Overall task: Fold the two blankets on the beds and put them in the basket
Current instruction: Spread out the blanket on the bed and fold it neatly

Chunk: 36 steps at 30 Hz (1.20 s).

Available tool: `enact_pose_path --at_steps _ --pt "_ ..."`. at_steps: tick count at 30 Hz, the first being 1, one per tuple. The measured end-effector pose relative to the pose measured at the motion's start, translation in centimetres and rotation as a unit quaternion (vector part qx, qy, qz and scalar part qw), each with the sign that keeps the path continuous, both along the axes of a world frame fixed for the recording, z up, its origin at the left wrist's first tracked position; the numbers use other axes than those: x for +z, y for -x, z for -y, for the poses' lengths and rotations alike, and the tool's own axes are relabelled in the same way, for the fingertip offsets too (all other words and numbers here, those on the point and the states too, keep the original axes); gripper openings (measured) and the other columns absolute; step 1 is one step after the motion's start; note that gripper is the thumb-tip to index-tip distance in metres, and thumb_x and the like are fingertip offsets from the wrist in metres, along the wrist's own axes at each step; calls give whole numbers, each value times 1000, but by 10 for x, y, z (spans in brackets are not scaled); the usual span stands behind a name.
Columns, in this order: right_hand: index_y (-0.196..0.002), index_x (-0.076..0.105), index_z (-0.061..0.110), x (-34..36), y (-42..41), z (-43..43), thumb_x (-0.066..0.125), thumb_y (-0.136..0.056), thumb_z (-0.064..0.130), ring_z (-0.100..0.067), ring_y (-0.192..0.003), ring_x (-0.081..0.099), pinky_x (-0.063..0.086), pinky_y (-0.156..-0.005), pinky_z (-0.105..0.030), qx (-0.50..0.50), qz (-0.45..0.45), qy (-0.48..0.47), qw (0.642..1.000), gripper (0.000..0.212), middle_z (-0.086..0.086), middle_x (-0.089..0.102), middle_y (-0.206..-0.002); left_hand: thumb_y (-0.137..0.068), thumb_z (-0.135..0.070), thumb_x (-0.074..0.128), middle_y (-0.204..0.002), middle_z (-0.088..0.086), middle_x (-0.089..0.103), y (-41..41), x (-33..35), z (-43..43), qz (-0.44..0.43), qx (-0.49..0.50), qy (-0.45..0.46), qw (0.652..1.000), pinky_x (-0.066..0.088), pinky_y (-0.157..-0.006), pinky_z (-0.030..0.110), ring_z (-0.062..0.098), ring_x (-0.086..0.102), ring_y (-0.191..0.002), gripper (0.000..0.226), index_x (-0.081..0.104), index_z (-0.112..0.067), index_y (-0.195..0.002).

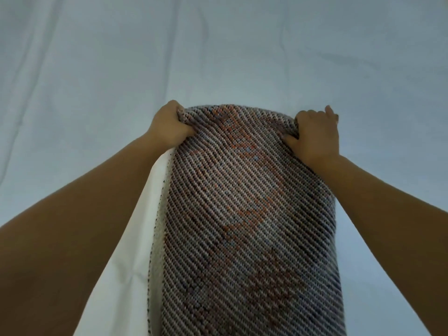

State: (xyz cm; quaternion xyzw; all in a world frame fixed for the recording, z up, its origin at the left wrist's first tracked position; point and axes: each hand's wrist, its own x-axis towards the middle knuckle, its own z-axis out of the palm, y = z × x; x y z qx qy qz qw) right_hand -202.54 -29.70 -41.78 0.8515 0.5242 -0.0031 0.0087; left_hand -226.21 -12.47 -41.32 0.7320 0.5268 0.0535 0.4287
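Both hands are closed on the far end of one knitted blanket point(247, 214), and both bare arms reach forward from the lower corners of the view. Her or his left hand point(169, 127) makes a fist around the left corner of that far edge, with the cloth bunched inside the fingers. At the other corner, the right hand point(315, 134) grips the cloth in the same way, but the little finger is lifted a bit away from the cloth.

Between the two hands the blanket is stretched, so its far edge makes a soft curve from one fist to the other. From there the blanket runs as a long, narrow band toward the person and goes out of the view at the bottom. Its surface has fine diagonal ribs in grey, dark and pale yarn, with orange and light blue patches down the middle. Along its left side a pale border with small dark stitches shows.

Under and around the blanket lies a white bed sheet point(97, 69), which fills the rest of the view and has some long shallow wrinkles, mostly on the left. I cannot tell if the far edge touches the sheet or is held just above it.
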Motion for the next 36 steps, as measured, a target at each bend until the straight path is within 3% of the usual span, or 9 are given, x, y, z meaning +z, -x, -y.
enact_pose_path --at_steps 4,8,12,23,28,31,32,34,36 --pt "-83 51 5 17 19 40 65 -79 19 -36 -83 54 21 -111 -47 0 -26 -27 999 20 -18 59 -81 -70 -5 70 -82 -4 52 23 21 33 56 20 -40 997 41 -72 32 18 50 -82 36 47 -17 -95" --pt "-86 53 1 41 48 94 66 -74 12 -37 -79 54 37 -70 -37 36 -67 -85 993 21 -20 60 -81 -74 -10 67 -75 -6 55 60 44 90 37 -12 -130 991 36 -63 27 17 52 -74 18 54 -20 -83" --pt "-93 56 5 67 83 163 72 -66 11 -35 -81 57 51 -62 -41 58 -102 -104 988 32 -15 61 -91 -73 0 60 -75 -2 55 116 69 159 13 -30 -192 981 33 -62 26 19 50 -70 19 53 -17 -78" --pt "-62 60 8 64 187 339 84 -22 3 -23 -40 53 39 -36 -21 190 -112 -19 975 47 -5 57 -51 -33 3 80 -63 8 57 224 64 346 -117 -194 -249 942 36 -53 27 29 54 -54 41 55 -8 -64" --pt "-70 65 12 46 204 362 86 -32 11 -20 -51 59 44 -43 -24 180 -87 71 977 43 -2 61 -62 -38 2 80 -71 6 64 239 40 381 -216 -207 -248 921 51 -61 40 30 63 -66 40 63 -12 -71" --pt "-80 63 9 46 203 357 75 -64 24 -27 -74 61 50 -57 -32 175 -141 112 968 25 -7 61 -79 -59 -4 67 -111 5 60 232 37 382 -266 -247 -209 908 29 -102 59 30 50 -119 47 64 -15 -105" --pt "-75 61 9 47 201 353 75 -63 23 -27 -69 60 49 -54 -31 170 -155 87 969 23 -8 60 -75 -63 -7 62 -120 3 54 227 38 380 -261 -245 -192 914 18 -108 57 27 40 -128 51 59 -17 -114" --pt "-76 61 6 51 197 340 76 -63 18 -29 -69 60 50 -58 -34 143 -150 34 978 22 -11 61 -78 -61 -9 57 -121 6 57 211 42 376 -196 -224 -204 933 21 -106 57 31 43 -126 55 60 -12 -116" --pt "-99 64 1 51 192 323 70 -74 16 -37 -95 61 51 -82 -44 106 -140 -9 984 30 -20 63 -104 -66 -17 55 -125 10 59 186 47 371 -130 -183 -234 946 25 -106 57 33 45 -126 55 59 -9 -121"
